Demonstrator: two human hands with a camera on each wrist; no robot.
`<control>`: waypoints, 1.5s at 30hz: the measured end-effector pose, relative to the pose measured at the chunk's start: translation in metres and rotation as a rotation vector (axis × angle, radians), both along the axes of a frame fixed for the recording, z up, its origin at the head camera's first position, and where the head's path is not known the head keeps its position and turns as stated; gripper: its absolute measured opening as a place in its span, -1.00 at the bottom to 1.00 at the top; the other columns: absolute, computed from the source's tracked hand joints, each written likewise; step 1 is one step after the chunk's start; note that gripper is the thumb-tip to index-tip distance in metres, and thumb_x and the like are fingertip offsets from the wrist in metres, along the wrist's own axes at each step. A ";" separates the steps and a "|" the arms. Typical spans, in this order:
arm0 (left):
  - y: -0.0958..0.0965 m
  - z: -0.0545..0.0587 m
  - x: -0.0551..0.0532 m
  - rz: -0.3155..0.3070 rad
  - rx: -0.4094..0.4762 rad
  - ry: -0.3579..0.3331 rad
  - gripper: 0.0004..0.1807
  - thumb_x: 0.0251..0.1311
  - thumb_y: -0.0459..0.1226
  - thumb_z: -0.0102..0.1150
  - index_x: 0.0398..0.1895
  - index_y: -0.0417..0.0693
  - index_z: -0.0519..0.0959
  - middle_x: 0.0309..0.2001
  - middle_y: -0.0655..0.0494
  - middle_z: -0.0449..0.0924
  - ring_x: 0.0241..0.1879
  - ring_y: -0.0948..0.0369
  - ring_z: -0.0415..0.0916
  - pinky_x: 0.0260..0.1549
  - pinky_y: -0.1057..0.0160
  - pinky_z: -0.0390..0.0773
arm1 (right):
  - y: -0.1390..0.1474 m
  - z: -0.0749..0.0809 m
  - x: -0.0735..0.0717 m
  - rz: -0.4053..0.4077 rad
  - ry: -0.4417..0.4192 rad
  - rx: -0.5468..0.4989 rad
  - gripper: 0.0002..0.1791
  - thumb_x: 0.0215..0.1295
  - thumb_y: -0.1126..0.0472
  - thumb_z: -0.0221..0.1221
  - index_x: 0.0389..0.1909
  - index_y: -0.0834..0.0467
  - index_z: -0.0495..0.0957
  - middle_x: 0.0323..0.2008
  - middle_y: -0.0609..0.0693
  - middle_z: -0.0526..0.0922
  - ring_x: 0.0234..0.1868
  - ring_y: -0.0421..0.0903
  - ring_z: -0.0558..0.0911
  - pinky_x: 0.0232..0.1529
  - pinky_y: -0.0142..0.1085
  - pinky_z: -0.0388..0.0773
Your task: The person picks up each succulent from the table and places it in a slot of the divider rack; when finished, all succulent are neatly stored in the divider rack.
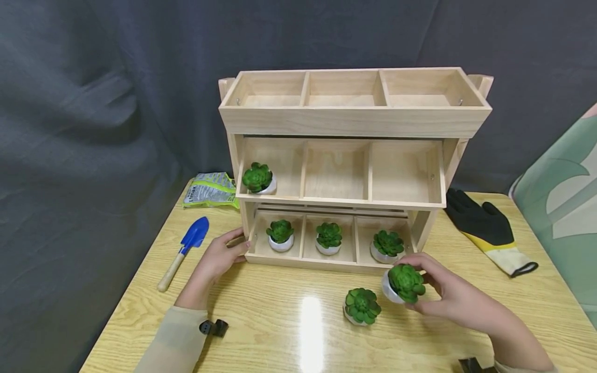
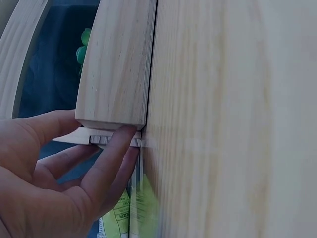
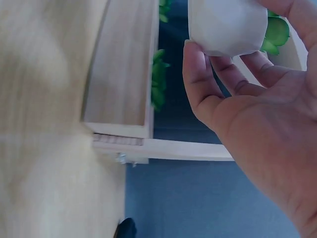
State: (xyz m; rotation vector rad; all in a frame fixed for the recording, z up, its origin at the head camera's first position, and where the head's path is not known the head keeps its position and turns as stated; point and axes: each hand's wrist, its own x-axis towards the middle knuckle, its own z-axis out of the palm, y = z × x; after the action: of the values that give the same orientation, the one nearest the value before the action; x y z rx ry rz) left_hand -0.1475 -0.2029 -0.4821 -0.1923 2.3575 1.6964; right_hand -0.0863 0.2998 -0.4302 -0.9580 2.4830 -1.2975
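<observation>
A blue trowel (image 1: 183, 252) with a pale wooden handle lies on the wood-grained tabletop (image 1: 261, 321); behind it, a crumpled, glossy packet (image 1: 211, 190) is partly hidden by the rack, most of its print unreadable. The left hand (image 1: 226, 254) has its grip loose, fingers fairly straight against the end of the bottom tray (image 1: 322, 265) of the pale timber rack (image 1: 354, 122). One succulent (image 1: 258, 178) leans in the middle tray's left compartment; each bottom compartment holds another in a rounded white pot. A loose succulent (image 1: 361, 306) stands on the tabletop, its pot mostly covered by leaves. Beside it, the right hand's grip (image 1: 437, 287) pinches a held succulent (image 1: 404, 283) by its faceted pot, some fingertips hidden. Farther right lies a black, yellow and cream glove (image 1: 489, 228).
</observation>
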 end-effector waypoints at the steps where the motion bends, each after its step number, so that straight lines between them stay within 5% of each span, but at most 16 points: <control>1: 0.001 0.000 0.000 0.001 -0.011 0.000 -0.34 0.59 -0.26 0.14 0.68 -0.08 0.25 0.64 -0.30 0.22 0.44 -0.28 0.51 0.21 -0.03 0.76 | -0.001 0.003 -0.001 -0.003 0.007 -0.003 -0.20 0.27 0.36 0.48 0.47 0.04 0.36 0.31 -0.15 0.47 0.17 -0.33 0.54 0.11 -0.48 0.56; 26: 0.003 0.002 -0.001 0.043 -0.002 -0.004 -0.33 0.56 -0.24 0.18 0.67 0.00 0.29 0.63 -0.27 0.27 0.40 -0.25 0.56 0.19 -0.03 0.76 | -0.049 0.083 -0.044 0.021 0.105 -0.157 -0.23 0.18 0.60 0.41 0.40 0.18 0.41 0.26 -0.07 0.47 0.08 -0.22 0.58 0.08 -0.53 0.57; 35: 0.004 -0.001 -0.002 0.031 0.009 0.004 -0.35 0.57 -0.27 0.15 0.67 -0.02 0.29 0.62 -0.28 0.27 0.43 -0.26 0.53 0.20 -0.02 0.76 | -0.069 0.108 -0.060 -0.046 0.089 -0.106 -0.29 0.28 0.51 0.37 0.43 0.14 0.40 0.20 -0.04 0.50 -0.02 -0.18 0.68 -0.05 -0.42 0.74; 45: 0.003 0.001 -0.001 0.039 -0.007 0.006 -0.35 0.57 -0.27 0.15 0.66 -0.05 0.29 0.62 -0.28 0.28 0.42 -0.27 0.53 0.20 -0.02 0.76 | -0.095 0.131 -0.094 -0.144 0.122 -0.011 -0.27 0.31 0.32 0.43 0.47 0.14 0.40 0.28 0.11 0.50 0.11 -0.14 0.57 0.07 -0.59 0.55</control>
State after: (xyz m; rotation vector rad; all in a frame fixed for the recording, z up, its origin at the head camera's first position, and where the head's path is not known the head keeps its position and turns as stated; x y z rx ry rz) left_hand -0.1484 -0.1997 -0.4812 -0.2362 2.3790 1.7085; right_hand -0.1800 0.2053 -0.2990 -0.9013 2.6844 -1.3330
